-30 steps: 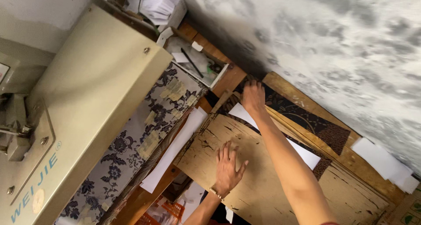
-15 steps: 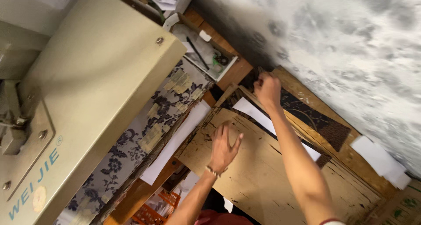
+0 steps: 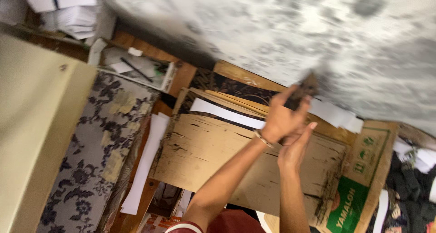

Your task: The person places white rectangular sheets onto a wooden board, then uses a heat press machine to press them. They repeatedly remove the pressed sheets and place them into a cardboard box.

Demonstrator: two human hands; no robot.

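While the view is tilted and partly blurred, a mottled grey and white wall (image 3: 281,37) fills the top and right. Below it, at the left, stands the cream body of a sewing machine (image 3: 32,137), and beside that lies a grey cloth with dark flowers (image 3: 95,156). A wide brown cardboard sheet (image 3: 204,156), worn and cracked at its edges, lies on the wooden counter (image 3: 181,76) in the middle, with a printed green and brown carton (image 3: 363,178) touching its right end. A long white paper strip (image 3: 227,115) lies across the top of the cardboard, and another white strip (image 3: 145,165) runs along its left side.

Both arms reach up over the cardboard and cross. The left hand (image 3: 281,119) is raised above the sheet's upper right part, its fingers curled and pinching a small dark piece (image 3: 304,90) against the thumb; blur hides what that piece is. The right hand (image 3: 293,149) sits just below and touches the left, its fingers held straight and close together, over the cardboard. A small tray with a pen (image 3: 136,69) sits at the upper left.
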